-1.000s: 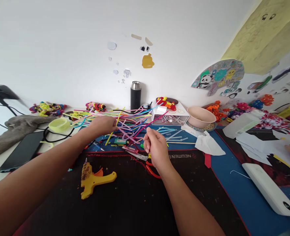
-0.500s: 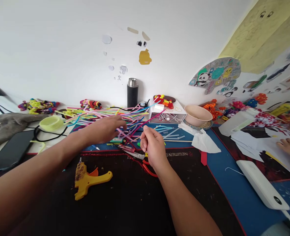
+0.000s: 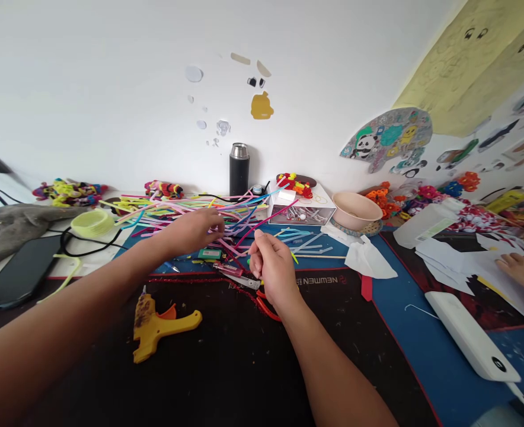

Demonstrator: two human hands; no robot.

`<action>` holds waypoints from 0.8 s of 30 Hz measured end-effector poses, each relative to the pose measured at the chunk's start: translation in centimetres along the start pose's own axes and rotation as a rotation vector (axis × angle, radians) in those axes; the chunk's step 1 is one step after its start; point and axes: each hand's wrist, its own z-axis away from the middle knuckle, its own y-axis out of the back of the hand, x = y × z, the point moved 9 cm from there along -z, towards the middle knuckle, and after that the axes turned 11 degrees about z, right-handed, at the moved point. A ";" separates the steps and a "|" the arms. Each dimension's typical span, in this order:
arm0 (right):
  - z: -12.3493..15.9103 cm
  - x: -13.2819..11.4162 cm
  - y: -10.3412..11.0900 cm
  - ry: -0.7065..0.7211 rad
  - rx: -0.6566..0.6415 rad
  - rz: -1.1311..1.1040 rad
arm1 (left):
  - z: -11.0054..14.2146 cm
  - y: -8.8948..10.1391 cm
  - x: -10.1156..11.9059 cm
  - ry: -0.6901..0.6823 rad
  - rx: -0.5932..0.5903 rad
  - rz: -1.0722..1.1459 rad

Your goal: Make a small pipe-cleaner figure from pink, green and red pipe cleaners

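My left hand (image 3: pixel 196 230) is over a loose pile of colourful pipe cleaners (image 3: pixel 244 209), its fingers bent downward and slightly apart. Its fingertips are partly hidden, and I cannot tell whether they touch the pile. My right hand (image 3: pixel 274 265) is closed, thumb on top, above the scissors (image 3: pixel 268 308) with orange handles. A small green tip shows at its left and a yellow-green one at its right; what its fingers hold is hidden. Between the hands lie a green box (image 3: pixel 210 254) and a pink-handled tool (image 3: pixel 229 269). A dark red tinsel strand (image 3: pixel 191 279) runs along the mat.
A yellow glue gun (image 3: pixel 155 329) lies on the black mat (image 3: pixel 226 379). Behind stand a black flask (image 3: pixel 239 172), a clear-fronted box (image 3: pixel 304 212) and a pink bowl (image 3: pixel 357 209). At right are a white power bank (image 3: pixel 470 335) and another person's hand (image 3: pixel 517 267) on papers.
My left hand has shifted slightly left and its fingers have curled a little more, uncovering more of the green box. My right hand stays closed, moved slightly left in view.
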 end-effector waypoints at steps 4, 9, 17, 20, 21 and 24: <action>0.1 -0.1 -0.2 -0.007 -0.008 0.007 | -1.3 2.9 -2.3 0.105 0.182 0.207; 0.1 0.1 0.0 -0.003 -0.002 0.002 | -0.9 4.3 -7.3 0.358 0.566 1.059; 0.4 1.4 -1.2 -0.057 -0.131 0.079 | 0.5 5.1 -6.8 0.279 0.666 1.263; 0.7 1.7 -1.9 -0.080 -0.200 0.116 | 2.1 6.5 -3.8 0.154 0.678 1.175; 0.8 1.7 -2.1 -0.085 -0.216 0.118 | 2.8 6.9 -2.5 0.117 0.680 1.133; 1.1 1.6 -2.6 -0.100 -0.253 0.089 | 4.7 6.9 1.3 0.074 0.591 1.018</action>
